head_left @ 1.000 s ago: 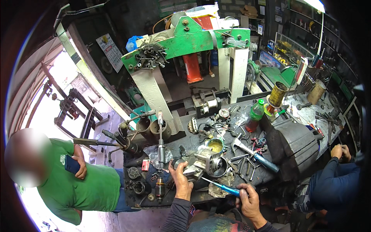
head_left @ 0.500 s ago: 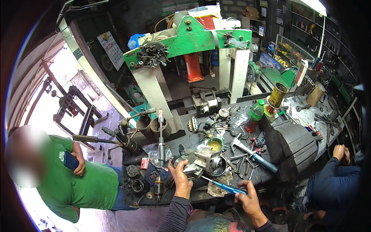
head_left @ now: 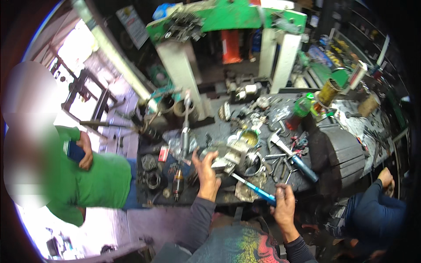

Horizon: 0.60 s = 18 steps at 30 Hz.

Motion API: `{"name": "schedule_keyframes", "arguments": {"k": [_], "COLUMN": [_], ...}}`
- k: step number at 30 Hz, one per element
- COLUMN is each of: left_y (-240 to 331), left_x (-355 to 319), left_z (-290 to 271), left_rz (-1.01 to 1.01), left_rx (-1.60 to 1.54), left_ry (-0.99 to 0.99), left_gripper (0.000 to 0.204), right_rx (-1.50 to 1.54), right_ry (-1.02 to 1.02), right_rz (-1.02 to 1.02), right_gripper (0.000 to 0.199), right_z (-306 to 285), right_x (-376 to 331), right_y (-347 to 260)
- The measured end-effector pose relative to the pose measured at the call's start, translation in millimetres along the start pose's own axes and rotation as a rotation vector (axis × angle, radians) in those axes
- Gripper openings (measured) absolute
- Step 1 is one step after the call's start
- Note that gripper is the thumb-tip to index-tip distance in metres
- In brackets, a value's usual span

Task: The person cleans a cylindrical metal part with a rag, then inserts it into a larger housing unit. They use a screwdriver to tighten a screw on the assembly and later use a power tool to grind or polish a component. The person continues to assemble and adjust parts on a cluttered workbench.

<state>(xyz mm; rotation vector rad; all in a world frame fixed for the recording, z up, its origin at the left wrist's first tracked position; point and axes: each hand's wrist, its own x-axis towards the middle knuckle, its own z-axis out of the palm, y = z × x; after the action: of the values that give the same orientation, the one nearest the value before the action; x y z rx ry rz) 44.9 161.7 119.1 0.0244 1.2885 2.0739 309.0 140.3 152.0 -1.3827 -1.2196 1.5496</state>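
A grey metal motor housing (head_left: 239, 153) with a round open end lies on the bench before me. My left hand (head_left: 207, 177) is closed around its left side, thumb and fingers on the metal. My right hand (head_left: 285, 205) grips the rear end of a blue-handled screwdriver (head_left: 259, 191). Its shaft slants up to the left, and the tip meets the lower edge of the housing; the exact contact is blurred. Left of my left hand stands a motor armature (head_left: 177, 186) with a copper-coloured band. A stained paper piece (head_left: 246, 189) lies under the screwdriver.
A hammer (head_left: 291, 157) and several wrenches lie right of the housing, near a bowl (head_left: 250, 138) of yellowish grease. Farther right are a green-capped bottle (head_left: 300, 110) and a large dark casing (head_left: 340, 153). People stand left, in a green shirt (head_left: 103, 175), and right, in dark sleeves (head_left: 372, 206).
My view has tilted downward, so the bench sits higher in the picture. Both hands keep their holds on the housing and the screwdriver, whose tip stays at the housing.
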Motion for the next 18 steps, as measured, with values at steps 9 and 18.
{"name": "schedule_keyframes", "arguments": {"k": [9,18], "left_y": [-5,-9], "left_x": [7,7], "left_z": [-5,-2], "left_rz": [0.003,0.019], "left_rx": [-0.077,-0.112], "left_ry": [-0.07,-0.071], "left_gripper": [0.081,0.081], "right_rx": [-1.194,-1.042], "right_ry": [-0.345,-0.253], "right_rz": [-1.175,-0.904], "right_gripper": [0.031,0.027], "right_z": [-11,-7], "right_x": [24,14], "right_y": [-22,-11]}}
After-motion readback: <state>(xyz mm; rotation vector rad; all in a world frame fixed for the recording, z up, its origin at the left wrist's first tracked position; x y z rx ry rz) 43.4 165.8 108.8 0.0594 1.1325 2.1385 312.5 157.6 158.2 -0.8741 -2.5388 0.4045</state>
